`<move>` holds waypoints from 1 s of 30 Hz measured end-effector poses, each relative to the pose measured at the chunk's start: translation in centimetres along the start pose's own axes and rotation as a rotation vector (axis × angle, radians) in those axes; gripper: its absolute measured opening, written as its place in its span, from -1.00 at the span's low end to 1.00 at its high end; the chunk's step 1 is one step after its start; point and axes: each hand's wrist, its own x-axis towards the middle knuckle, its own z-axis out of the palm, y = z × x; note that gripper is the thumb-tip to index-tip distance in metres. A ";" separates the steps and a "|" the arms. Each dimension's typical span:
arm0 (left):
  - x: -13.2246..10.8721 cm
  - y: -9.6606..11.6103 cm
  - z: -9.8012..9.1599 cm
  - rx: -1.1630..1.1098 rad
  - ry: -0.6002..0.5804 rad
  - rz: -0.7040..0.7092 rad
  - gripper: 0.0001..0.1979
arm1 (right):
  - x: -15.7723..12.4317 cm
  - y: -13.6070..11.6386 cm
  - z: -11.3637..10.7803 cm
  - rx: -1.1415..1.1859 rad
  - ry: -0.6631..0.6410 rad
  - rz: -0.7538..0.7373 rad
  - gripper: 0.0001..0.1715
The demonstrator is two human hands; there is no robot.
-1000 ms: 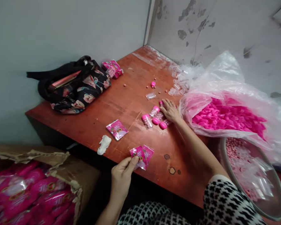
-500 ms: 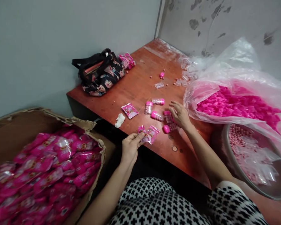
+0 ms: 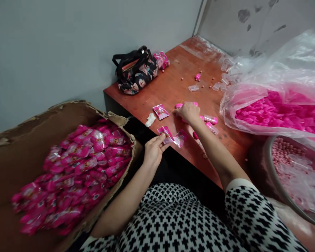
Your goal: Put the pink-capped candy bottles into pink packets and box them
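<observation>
Grey walls (image 3: 68, 52) meet in a corner behind a red-brown table (image 3: 173, 87). Left, off the table: torn cardboard box (image 3: 21, 119) full of pink packets (image 3: 89, 164). Right: clear plastic bag (image 3: 267, 66) of pink caps (image 3: 278, 112) covers the table's right side. Steel bowl (image 3: 267, 168) near right, beads (image 3: 280, 154) inside. Handbag (image 3: 136, 70) at far left corner. Table middle mostly bare, near edge open between box and bowl. Left hand (image 3: 153, 152) pinches sachets (image 3: 169, 134) thumb-to-fingers at the near edge. Right hand (image 3: 189, 111) has fingers curled down onto vials (image 3: 211, 119) mid-table; can't tell if it grips one. Loose sachet (image 3: 160, 111) and white wad (image 3: 150, 120) lie just left of it.
</observation>
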 end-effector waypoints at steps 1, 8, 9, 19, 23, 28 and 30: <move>0.0 0.0 -0.1 -0.020 0.013 -0.005 -0.86 | -0.1 0.1 0.2 0.025 0.009 -0.009 -0.55; -0.2 0.3 -0.1 -0.213 0.051 -0.034 -0.87 | -8.3 2.5 0.0 0.837 0.137 -0.136 -0.59; -0.3 0.3 0.0 -0.237 0.059 -0.044 -0.87 | -10.3 2.8 0.0 1.008 0.030 -0.145 -0.58; -1.6 -1.5 1.6 -0.285 -0.048 -0.090 -0.90 | -20.6 2.4 3.1 1.321 -0.131 0.024 -0.61; -2.2 -2.0 2.0 -0.241 -0.077 -0.054 -0.88 | -20.8 2.4 3.5 1.354 -0.075 0.043 -0.62; -2.5 -2.7 2.2 -0.218 -0.097 -0.038 -0.86 | -21.3 2.5 3.6 1.399 -0.056 0.059 -0.63; -2.6 -3.0 2.3 -0.208 -0.124 -0.046 -0.84 | -21.3 2.5 3.6 1.417 -0.050 0.062 -0.64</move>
